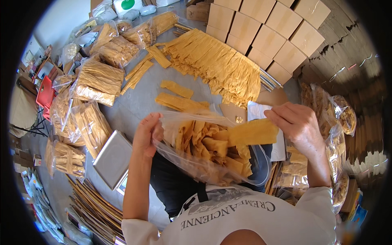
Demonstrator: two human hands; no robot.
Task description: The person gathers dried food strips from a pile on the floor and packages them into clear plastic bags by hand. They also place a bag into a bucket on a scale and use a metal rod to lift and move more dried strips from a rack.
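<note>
A clear plastic bag (190,165) lies open across my lap, filled with crumpled yellow-brown dried sheets (199,137) that look like dried tofu skin. My left hand (150,133) grips the bag's edge on its left side. Between the fingers of my right hand (291,119) is the end of a flat yellow sheet piece (254,133), held over the bag's right part. Beyond the bag, folded yellow strips (180,102) lie on the grey floor. Farther off, a long row of overlapping yellow sheets (214,61) rests over metal rods (271,80).
Filled clear bags (99,81) are heaped at the left, near a scale with a metal platform (112,159). Thin sticks (92,205) lie at the lower left. Cardboard boxes (254,32) are stacked at the back right. More filled bags (335,147) stand at the right.
</note>
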